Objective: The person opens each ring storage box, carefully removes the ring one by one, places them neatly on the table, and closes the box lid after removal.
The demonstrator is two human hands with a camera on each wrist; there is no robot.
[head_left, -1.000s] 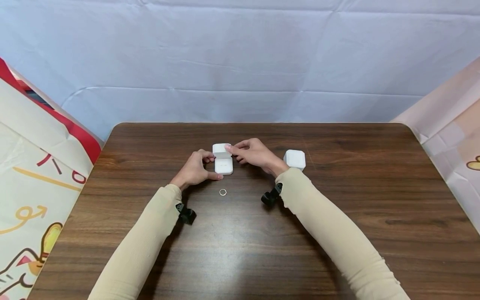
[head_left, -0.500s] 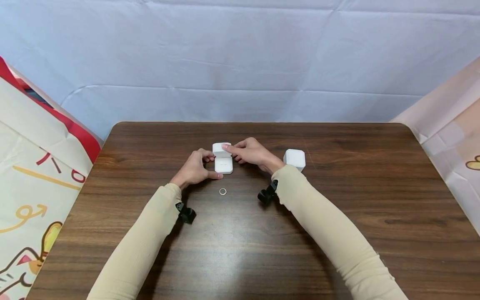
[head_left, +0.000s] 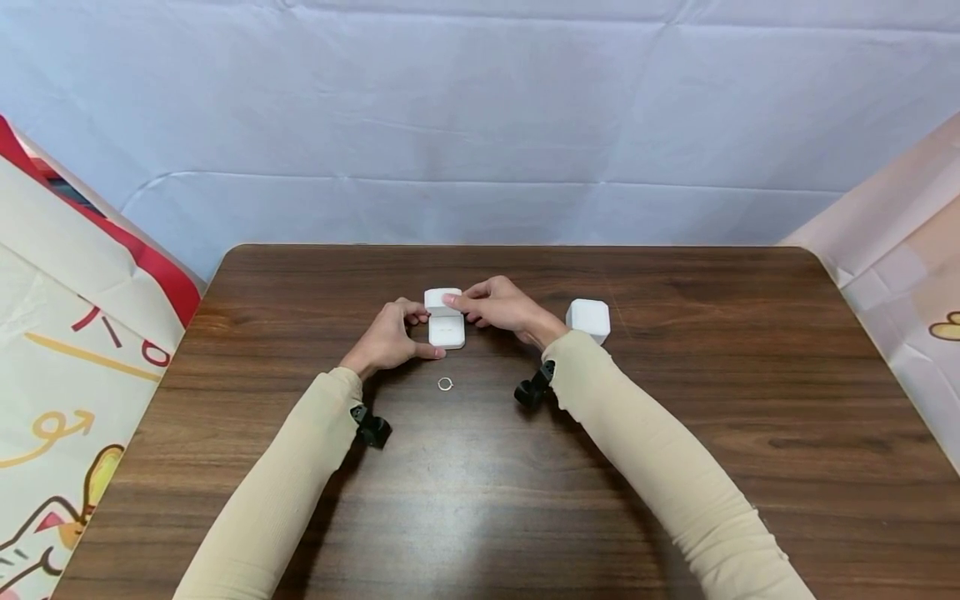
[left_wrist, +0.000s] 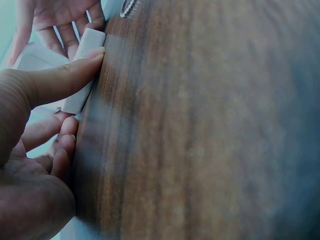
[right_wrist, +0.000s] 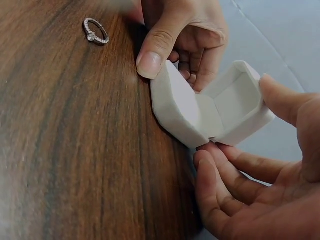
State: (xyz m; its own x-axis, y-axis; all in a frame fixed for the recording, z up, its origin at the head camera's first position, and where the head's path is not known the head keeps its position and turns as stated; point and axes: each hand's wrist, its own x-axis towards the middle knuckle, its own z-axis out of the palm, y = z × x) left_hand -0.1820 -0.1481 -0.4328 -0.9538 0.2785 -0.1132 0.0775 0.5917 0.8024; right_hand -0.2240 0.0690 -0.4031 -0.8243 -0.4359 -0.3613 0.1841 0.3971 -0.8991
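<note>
A white ring box (head_left: 447, 333) stands on the table with its lid (right_wrist: 244, 97) hinged up. My left hand (head_left: 392, 337) grips the base, its thumb pressed to the front side and its fingers at the back left. On the other side my right hand (head_left: 508, 307) pinches the lid, thumb on the rim and fingers behind near the hinge. A silver ring (right_wrist: 96, 31) set with small stones lies on the wood in front of the box. The box's inner pad (right_wrist: 182, 95) is white and partly seen from the side in the right wrist view.
A second white box (head_left: 588, 317), closed, sits on the brown wooden table (head_left: 675, 375) to the right, just beyond the right wrist. A pale cloth (head_left: 480, 108) hangs behind the table's far edge. Black wrist cameras (head_left: 371, 427) are strapped to both sleeves.
My right thumb has slid slightly left over the lid, and the right forearm has shifted a little inward. The left hand, box base and ring stay in place.
</note>
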